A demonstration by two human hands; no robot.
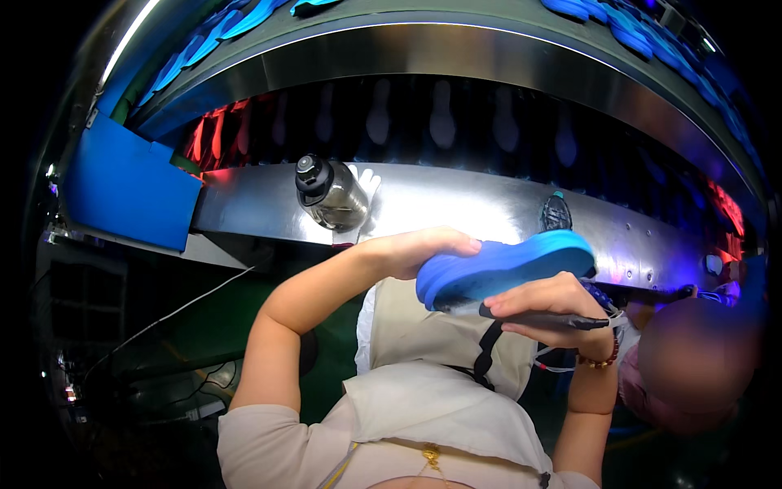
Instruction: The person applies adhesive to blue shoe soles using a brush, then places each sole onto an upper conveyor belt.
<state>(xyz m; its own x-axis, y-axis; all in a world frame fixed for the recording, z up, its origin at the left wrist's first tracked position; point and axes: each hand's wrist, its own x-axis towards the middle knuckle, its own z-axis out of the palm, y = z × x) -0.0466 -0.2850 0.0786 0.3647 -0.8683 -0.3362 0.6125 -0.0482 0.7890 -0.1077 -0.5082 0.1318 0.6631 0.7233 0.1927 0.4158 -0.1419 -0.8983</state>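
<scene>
Beige fabric of the person's apron (pixel 432 399) fills the lower middle of the view, with a thin gold chain lying at its bottom edge. Both forearms rise from there. The left hand (pixel 419 248) curls around the heel end of a blue shoe sole (pixel 505 265), fingers wrapped over its top edge and thumb side toward the camera, so the sole is held up in the air in front of the chest, lying almost level with its toe end pointing to the right. The right hand (pixel 554 306) is closed around a dark slender tool (pixel 546 318), gripped like a pen, with the tool pressed along the underside rim of the sole. A beaded bracelet (pixel 601 359) sits on the right wrist, and thin cables hang just beside it.

Beyond the hands runs a curved stainless steel ledge (pixel 456 204). A dark metal bottle (pixel 330 194) with a black cap lies tilted on it, to the left of the sole. A small dark object with a teal tip (pixel 555 213) stands on the ledge just behind the sole's toe end. A blue panel (pixel 130 183) is fixed at the far left. Farther back, under a steel hood, pale sole shapes (pixel 441 114) stand in a dim row, lit red at both ends. More blue soles (pixel 627 28) lie along the top of the hood.
</scene>
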